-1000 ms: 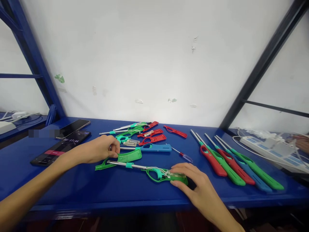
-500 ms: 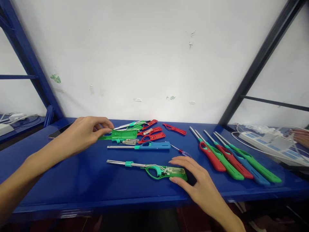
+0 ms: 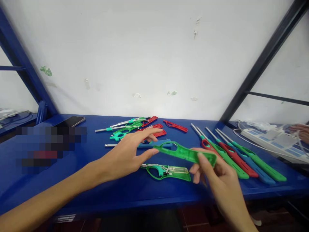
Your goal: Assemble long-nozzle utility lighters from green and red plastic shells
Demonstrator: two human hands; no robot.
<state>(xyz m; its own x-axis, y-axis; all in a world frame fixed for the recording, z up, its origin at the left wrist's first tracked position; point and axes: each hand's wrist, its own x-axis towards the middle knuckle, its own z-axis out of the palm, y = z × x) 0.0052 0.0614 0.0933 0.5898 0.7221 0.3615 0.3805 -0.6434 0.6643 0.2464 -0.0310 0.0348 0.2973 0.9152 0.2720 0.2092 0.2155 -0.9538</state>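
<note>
A green half-casing of a long-nosed lighter (image 3: 184, 153) is in my right hand (image 3: 222, 175), pinched at its broad end with the hollow side showing. My left hand (image 3: 131, 146) is at the casing's narrow tip, thumb and fingers apart; whether the thumb touches it I cannot tell. On the table below lies an opened green lighter (image 3: 177, 172), its clear fuel tank, trigger and wires exposed. My left hand hides its metal tube. Behind the hands is a closed blue lighter (image 3: 166, 143), partly covered.
Red half-casings (image 3: 175, 126) and opened lighters (image 3: 127, 127) lie toward the wall. Several closed lighters (image 3: 231, 158) are lined up at the right. A phone (image 3: 72, 121) lies at the back left, beside a blurred-out patch. Beyond the right post are power strips (image 3: 270, 140) and another person's hand (image 3: 300, 132).
The green half-casing has come off the pile at the left and is now over the opened lighter in my right hand. My left hand has moved right; my right hand has left the lighter.
</note>
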